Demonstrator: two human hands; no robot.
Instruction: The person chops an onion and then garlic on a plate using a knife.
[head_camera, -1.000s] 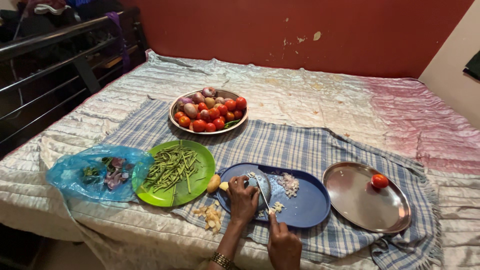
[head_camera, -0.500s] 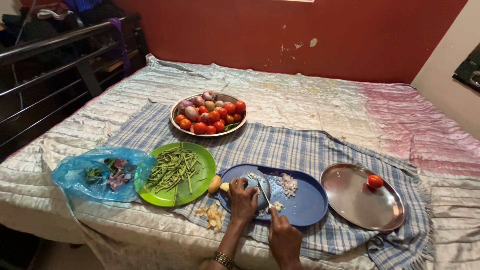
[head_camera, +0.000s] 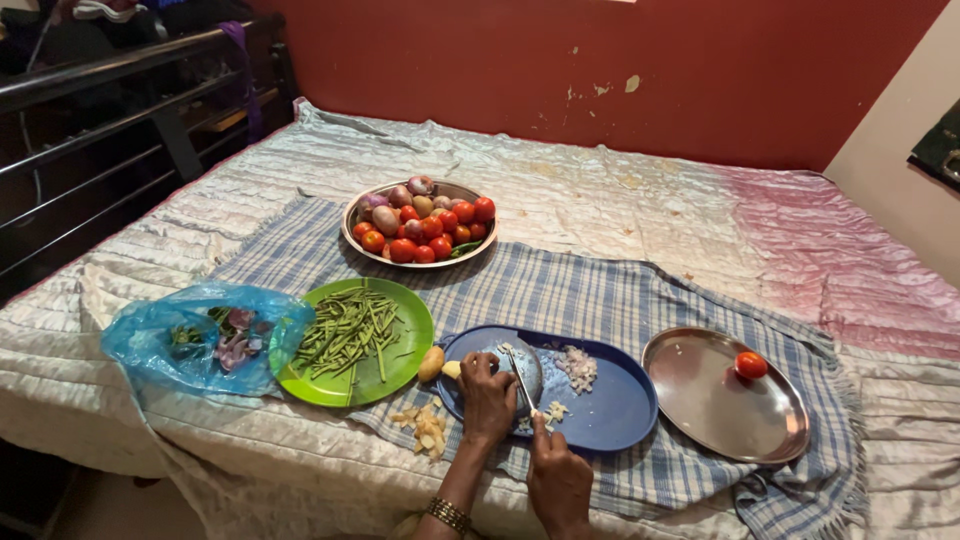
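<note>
Chopping away at the lower middle of the frame, the person has the left hand (head_camera: 487, 398) pressed down on a small pale piece of vegetable on the blue tray (head_camera: 610, 410), fingers curled over it so the piece itself is mostly hidden, while the right hand (head_camera: 558, 478) has its grip closed round the handle of a knife (head_camera: 522, 382) whose blade angles up toward the left hand. Looks like a fair bit is done already: there's a little heap of chopped white bits (head_camera: 577, 366) on the tray just right of the blade, and a scatter of peels (head_camera: 424, 430) on the checked cloth (head_camera: 600, 290) at the tray's left corner. Plenty left though, judging by the full steel bowl of tomatoes and onions (head_camera: 422, 222) up at centre, plus a small potato (head_camera: 431, 364) lying just beside the tray's left edge. Left of that sits a green plate of beans (head_camera: 352, 338), with a blue plastic bag of scraps (head_camera: 200, 340) touching its left rim. Over on the right, a steel plate (head_camera: 710, 420) holds one lone tomato (head_camera: 750, 365). Everything's laid out on a bed (head_camera: 700, 210), and nothing really blocks the cutting spot.
</note>
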